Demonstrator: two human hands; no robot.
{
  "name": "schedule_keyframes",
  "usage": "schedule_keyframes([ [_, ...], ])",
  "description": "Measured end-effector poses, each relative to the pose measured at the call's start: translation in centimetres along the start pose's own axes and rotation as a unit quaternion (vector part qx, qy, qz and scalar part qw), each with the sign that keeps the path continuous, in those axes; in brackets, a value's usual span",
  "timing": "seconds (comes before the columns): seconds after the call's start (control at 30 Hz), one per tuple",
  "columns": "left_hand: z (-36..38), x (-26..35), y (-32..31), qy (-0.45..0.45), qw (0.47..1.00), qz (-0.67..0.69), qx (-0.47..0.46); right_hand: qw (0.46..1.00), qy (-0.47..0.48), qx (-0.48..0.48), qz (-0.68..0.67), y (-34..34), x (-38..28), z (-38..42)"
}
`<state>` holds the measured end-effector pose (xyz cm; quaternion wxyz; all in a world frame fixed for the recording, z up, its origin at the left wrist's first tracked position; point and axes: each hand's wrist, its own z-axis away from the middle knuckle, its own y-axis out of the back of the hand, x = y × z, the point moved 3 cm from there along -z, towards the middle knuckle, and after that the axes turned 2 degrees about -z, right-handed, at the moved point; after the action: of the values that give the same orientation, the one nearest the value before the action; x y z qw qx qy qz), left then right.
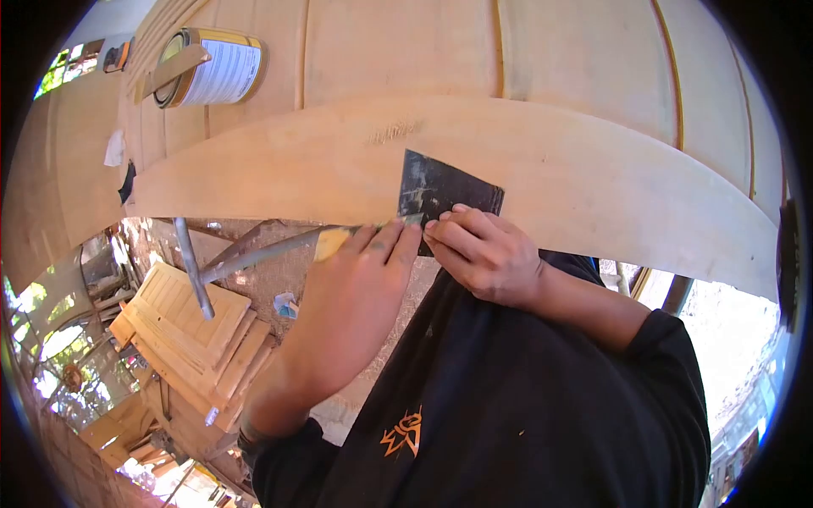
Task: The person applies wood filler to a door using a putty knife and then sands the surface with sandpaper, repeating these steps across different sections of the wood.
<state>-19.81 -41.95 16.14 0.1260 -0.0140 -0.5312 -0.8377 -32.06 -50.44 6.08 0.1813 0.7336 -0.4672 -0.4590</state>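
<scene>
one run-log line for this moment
left hand: holds scraper | right hand: holds plate | can: on wood, stick across top

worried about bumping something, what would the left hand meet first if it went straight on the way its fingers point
Probably the dark plate in the right hand; the left hand points toward the plate's lower left part, very close by, though depth there is hard to judge.

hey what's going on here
A person's right hand holds a dark, smeared plate at the near edge of a curved wooden board. The left hand holds a mostly hidden yellowish tool by the plate. Beyond, a can has a wooden strip across its mouth.
</scene>
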Motion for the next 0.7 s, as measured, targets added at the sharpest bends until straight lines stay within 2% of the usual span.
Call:
schedule_keyframes([
  [0.07,-0.8,0.1,-0.3,-0.004,0.999,-0.008,0.038,0.999,0.008,0.033,0.015,-0.4,-0.1,0.1],
  [0.1,-1.0,0.1,-0.4,-0.005,0.998,-0.011,0.056,1.0,0.004,0.014,0.009,-0.3,-0.2,0.1],
  [0.17,-1.1,0.0,0.1,-0.008,0.999,-0.007,0.041,1.0,0.0,-0.024,0.001,0.2,-0.2,0.1],
  [0.3,-0.4,0.1,0.4,-0.003,1.0,0.02,-0.008,1.0,0.001,-0.019,0.002,0.1,0.0,0.1],
  [0.4,-1.2,0.2,0.1,-0.001,0.999,0.011,0.039,1.0,-0.002,-0.023,-0.009,0.1,-0.1,0.2],
  [0.5,-0.2,0.3,0.1,-0.011,1.0,-0.001,-0.016,1.0,0.001,-0.016,0.006,0.1,-0.2,0.2],
  [0.6,-0.7,0.3,-0.5,-0.016,0.999,-0.01,0.039,1.0,-0.003,-0.012,0.007,0.0,-0.2,0.4],
  [0.7,-0.5,0.4,-0.3,-0.007,1.0,0.001,0.006,1.0,-0.004,-0.014,-0.01,0.0,-0.2,0.3],
])
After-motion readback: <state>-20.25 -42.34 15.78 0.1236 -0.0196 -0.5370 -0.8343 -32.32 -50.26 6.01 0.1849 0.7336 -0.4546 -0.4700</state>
